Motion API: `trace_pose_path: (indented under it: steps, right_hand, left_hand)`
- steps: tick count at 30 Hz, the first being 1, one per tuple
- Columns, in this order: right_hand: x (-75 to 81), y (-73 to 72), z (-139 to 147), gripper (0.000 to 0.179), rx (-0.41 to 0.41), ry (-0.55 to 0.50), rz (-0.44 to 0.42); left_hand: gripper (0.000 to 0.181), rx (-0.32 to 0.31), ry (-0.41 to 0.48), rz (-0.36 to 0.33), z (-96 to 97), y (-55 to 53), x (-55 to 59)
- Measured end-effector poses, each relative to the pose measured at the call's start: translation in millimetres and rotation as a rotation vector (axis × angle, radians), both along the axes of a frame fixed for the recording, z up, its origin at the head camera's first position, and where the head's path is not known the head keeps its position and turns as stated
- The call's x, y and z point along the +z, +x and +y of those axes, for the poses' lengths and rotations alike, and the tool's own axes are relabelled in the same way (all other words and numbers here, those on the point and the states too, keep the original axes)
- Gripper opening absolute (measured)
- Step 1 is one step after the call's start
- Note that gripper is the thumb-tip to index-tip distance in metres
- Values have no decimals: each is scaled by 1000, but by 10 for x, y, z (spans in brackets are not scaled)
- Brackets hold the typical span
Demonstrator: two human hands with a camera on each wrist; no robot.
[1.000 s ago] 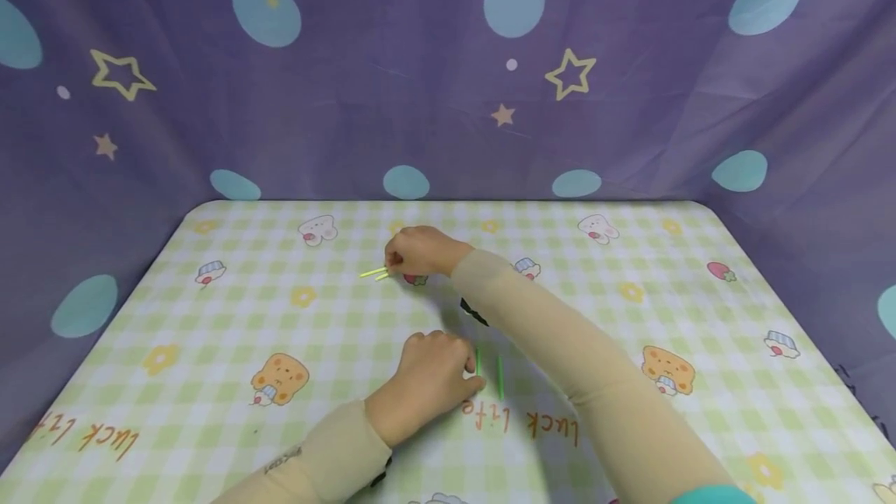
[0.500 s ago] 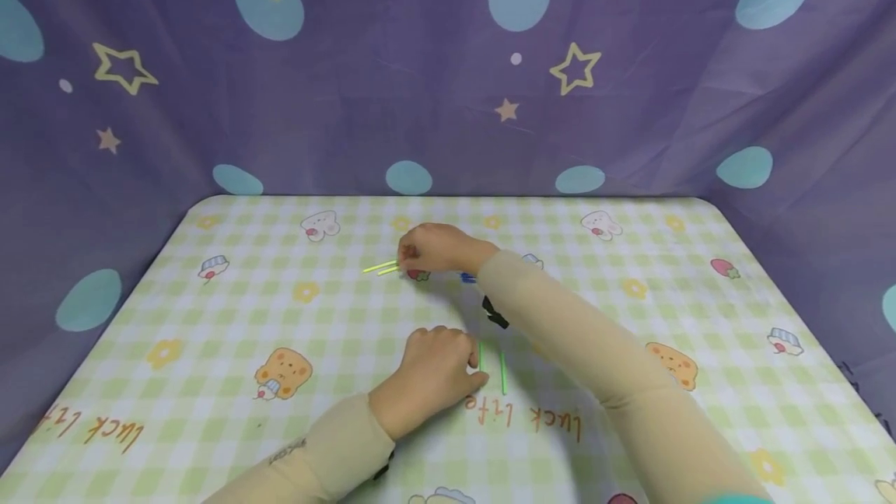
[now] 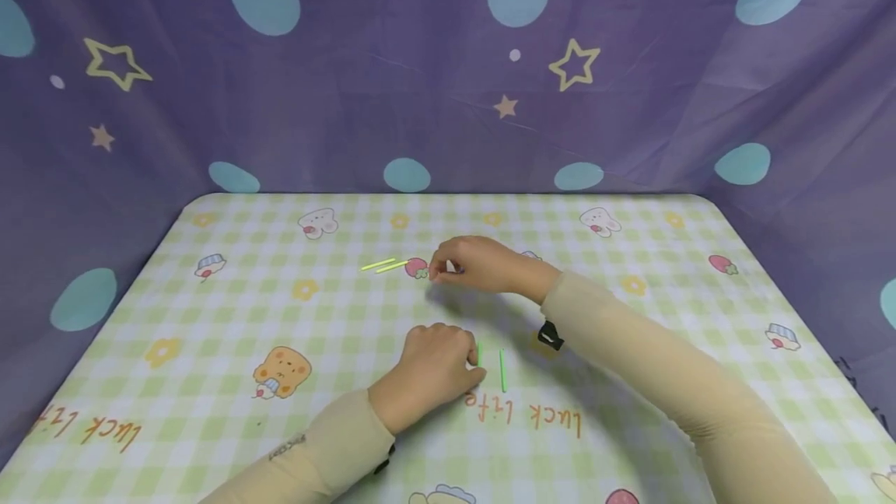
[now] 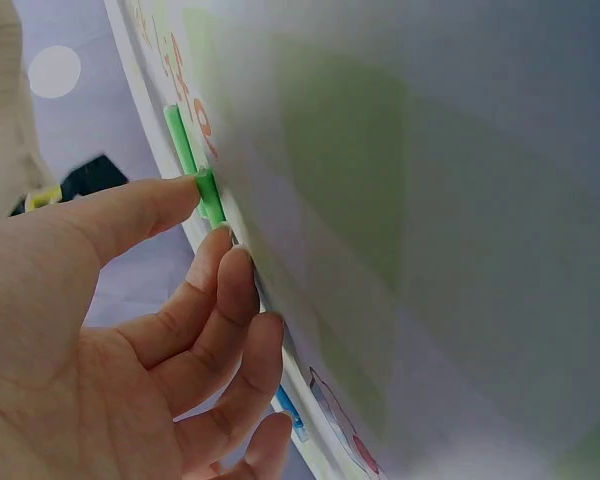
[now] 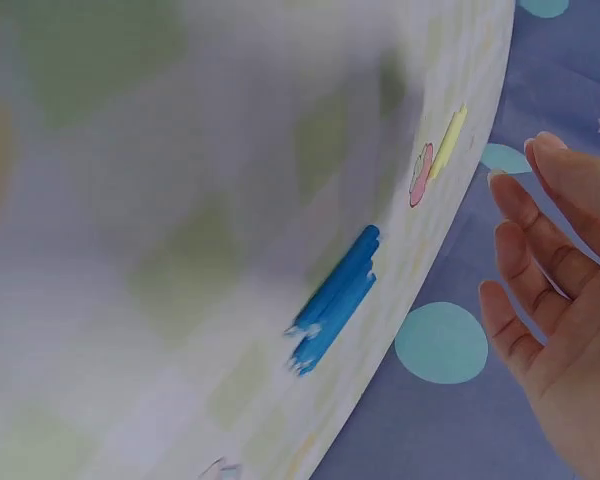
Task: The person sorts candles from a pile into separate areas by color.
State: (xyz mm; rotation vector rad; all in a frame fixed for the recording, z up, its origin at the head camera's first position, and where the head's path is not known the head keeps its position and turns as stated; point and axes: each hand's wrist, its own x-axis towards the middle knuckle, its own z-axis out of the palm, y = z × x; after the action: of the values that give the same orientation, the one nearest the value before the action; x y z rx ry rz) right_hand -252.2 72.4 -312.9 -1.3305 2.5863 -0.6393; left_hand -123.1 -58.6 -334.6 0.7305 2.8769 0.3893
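Note:
My left hand (image 3: 432, 368) rests low over the table, its thumb and index finger pinching a thin green stick (image 4: 211, 200). A second green stick (image 3: 502, 372) lies just right of that hand. Farther back, my right hand (image 3: 483, 264) hovers with relaxed, slightly bent fingers and nothing in them. Several blue sticks (image 5: 335, 310) lie side by side on the cloth below it, mostly hidden by the hand in the head view. Two yellow sticks (image 3: 378, 264) lie roughly parallel to the left of the right hand, near a printed strawberry.
A green-and-white checked cloth (image 3: 210, 348) with cartoon prints covers the table. Behind and beside it hangs a purple curtain (image 3: 364, 99) with stars and pale blue ovals. A black strap piece (image 3: 550, 335) hangs under the right sleeve.
My right hand has moved right, away from the yellow sticks, which now show whole on the cloth. My left hand stays in place at the green stick.

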Motion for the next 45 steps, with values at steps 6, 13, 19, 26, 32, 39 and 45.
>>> trace_pose_path:
  steps: [6,13,19,26,32,39,45]
  right_hand:
    - [-29,213,282,6,-29,-28,16]
    - [-114,363,561,4,-36,-32,15]
    - [-163,487,730,4,-25,-33,10]
    - [-237,650,815,6,55,-18,5]
    - [-288,742,826,11,115,23,-5]
    - [-310,791,856,10,123,24,19]
    - [-330,771,926,10,89,26,38]
  left_hand:
    - [9,-6,17,-4,-9,-14,6]
    - [11,-6,43,4,-5,-25,-1]
    - [34,-14,51,-2,3,-28,-1]
    - [26,-9,37,17,7,-39,-7]
    - [21,-2,40,16,7,-48,-15]
    - [20,-4,58,42,8,-42,-16]
    - [43,-22,79,20,8,-51,-4]
